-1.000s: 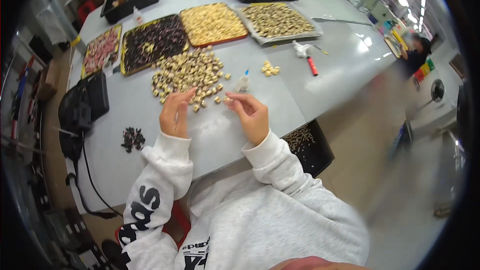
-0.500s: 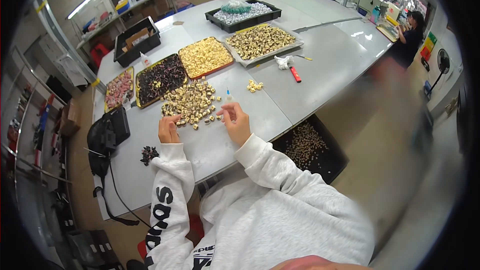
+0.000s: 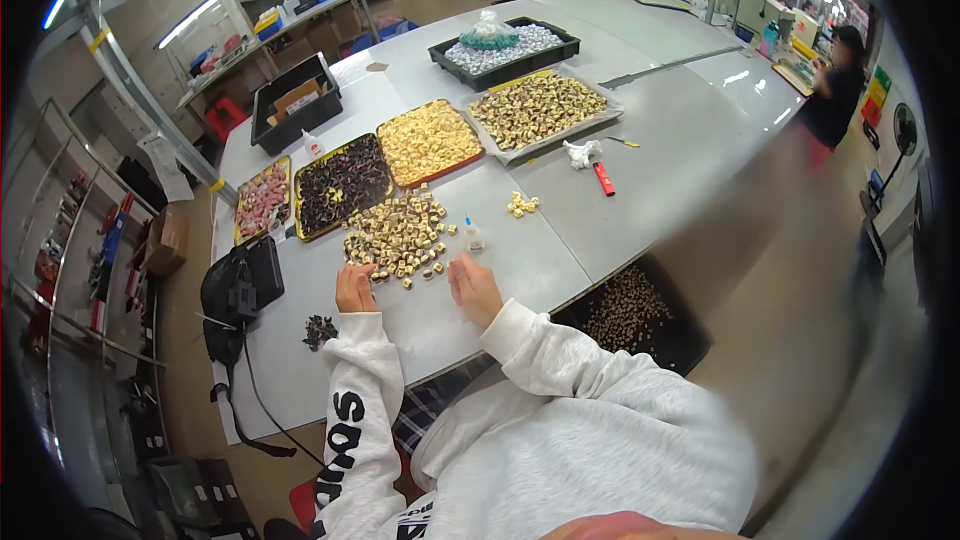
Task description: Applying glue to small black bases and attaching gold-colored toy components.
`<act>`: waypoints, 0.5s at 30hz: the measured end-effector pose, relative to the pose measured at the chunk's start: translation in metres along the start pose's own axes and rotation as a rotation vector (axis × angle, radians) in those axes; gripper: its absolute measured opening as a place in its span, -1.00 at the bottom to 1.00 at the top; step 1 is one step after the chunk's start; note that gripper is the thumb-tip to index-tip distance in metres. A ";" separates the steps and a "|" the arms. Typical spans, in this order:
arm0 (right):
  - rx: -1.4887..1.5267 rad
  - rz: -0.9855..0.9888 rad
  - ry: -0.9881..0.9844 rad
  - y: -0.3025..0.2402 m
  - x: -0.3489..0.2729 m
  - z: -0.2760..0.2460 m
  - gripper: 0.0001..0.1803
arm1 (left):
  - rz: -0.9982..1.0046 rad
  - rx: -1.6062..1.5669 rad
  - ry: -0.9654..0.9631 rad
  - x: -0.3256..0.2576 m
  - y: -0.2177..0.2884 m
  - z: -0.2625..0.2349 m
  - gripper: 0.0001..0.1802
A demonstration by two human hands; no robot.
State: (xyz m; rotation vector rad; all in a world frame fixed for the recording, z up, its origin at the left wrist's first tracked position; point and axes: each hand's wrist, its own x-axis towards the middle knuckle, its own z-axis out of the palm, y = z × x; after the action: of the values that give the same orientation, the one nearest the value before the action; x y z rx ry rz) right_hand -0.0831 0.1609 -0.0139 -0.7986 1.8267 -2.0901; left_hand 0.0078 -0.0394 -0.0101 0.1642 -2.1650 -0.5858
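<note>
My left hand (image 3: pixel 356 289) rests on the grey table (image 3: pixel 660 190) at the near edge of a loose heap of small beige and brown pieces (image 3: pixel 398 236); its fingers are curled and what they hold is too small to tell. My right hand (image 3: pixel 473 285) lies palm down just right of the heap, fingers together, below a small white glue bottle (image 3: pixel 470 234) with a blue tip. A few yellow pieces (image 3: pixel 521 204) sit further right.
Trays of pink (image 3: pixel 262 198), dark (image 3: pixel 341 185), yellow (image 3: pixel 427 142) and mixed pieces (image 3: pixel 538 110) line the far side. A black bag (image 3: pixel 238 290) and dark scraps (image 3: pixel 320 331) lie left. A red marker (image 3: pixel 604 178), black bins (image 3: pixel 295 102) and a floor crate (image 3: pixel 632 312) are around. Another person (image 3: pixel 835 90) stands at right.
The view has swung and tilted, so the table sits further right and more of the room shows. Both hands stay at the heap's near edge, slightly further apart.
</note>
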 end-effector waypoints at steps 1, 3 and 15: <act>0.000 0.015 -0.010 0.002 -0.001 0.001 -0.67 | 0.015 -0.005 0.020 -0.001 -0.004 0.001 -0.63; -0.029 -0.012 0.031 0.006 0.001 0.000 -0.62 | 0.033 -0.010 0.058 -0.003 -0.009 0.003 -0.70; 0.146 -0.069 0.279 -0.007 0.012 -0.003 -0.57 | -0.339 0.119 0.153 -0.004 -0.015 -0.081 -0.85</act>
State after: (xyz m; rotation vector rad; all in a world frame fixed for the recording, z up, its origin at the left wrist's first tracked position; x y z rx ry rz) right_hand -0.0937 0.1585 -0.0044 -0.5642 1.7701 -2.4515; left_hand 0.0722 -0.0797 0.0219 0.6295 -2.0353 -0.6116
